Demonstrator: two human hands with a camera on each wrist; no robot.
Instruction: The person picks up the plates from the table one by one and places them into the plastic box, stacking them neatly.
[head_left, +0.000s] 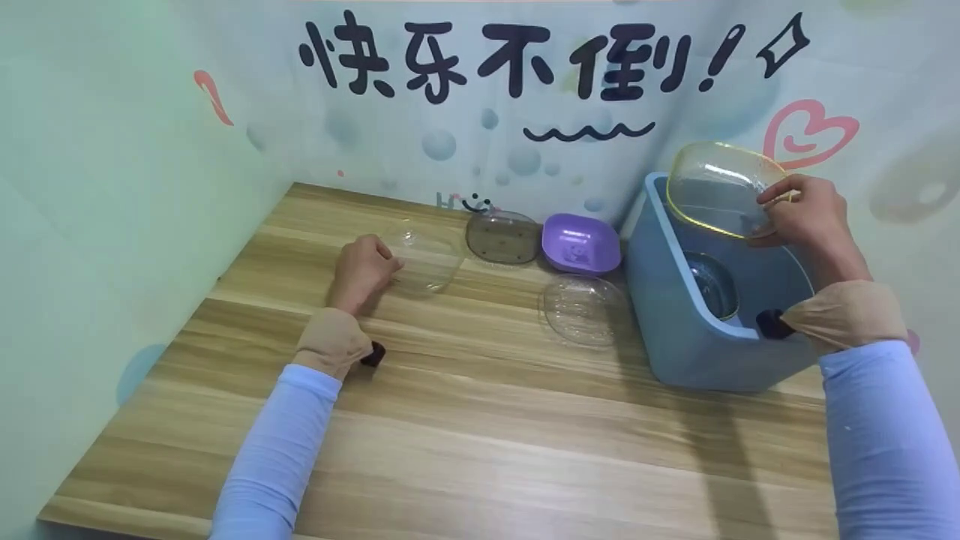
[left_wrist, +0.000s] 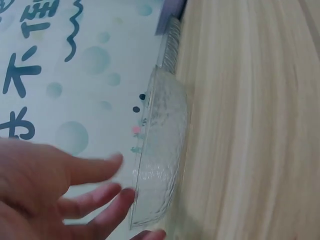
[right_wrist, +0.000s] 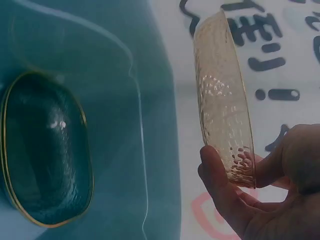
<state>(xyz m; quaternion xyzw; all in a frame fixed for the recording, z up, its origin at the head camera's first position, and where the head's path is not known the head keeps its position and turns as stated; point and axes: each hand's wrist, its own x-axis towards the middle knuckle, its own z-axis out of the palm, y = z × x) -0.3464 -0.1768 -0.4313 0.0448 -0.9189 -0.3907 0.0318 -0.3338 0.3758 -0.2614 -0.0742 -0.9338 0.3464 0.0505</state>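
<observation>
Over the blue bin [head_left: 675, 330], my right hand [head_left: 810, 214] pinches a clear yellowish dish [head_left: 720, 187] by its edge, thumb on one side and fingers on the other. The right wrist view shows the tilted dish's [right_wrist: 220, 95] dimpled wall. Inside the bin lies a dark teal dish [right_wrist: 47, 150] with a gold rim. On the left of the table, my left hand [head_left: 364, 274] is beside a clear dish [head_left: 427, 259] that rests on the wood. In the left wrist view its thumb is apart from this dish [left_wrist: 162, 145], with fingertips at the rim.
A grey-brown translucent dish [head_left: 502, 236] and a purple dish [head_left: 581, 244] stand along the back wall. In front of the purple one is a clear ribbed dish [head_left: 585, 309], left of the bin. The wooden table [head_left: 450, 435] meets walls at its back and left.
</observation>
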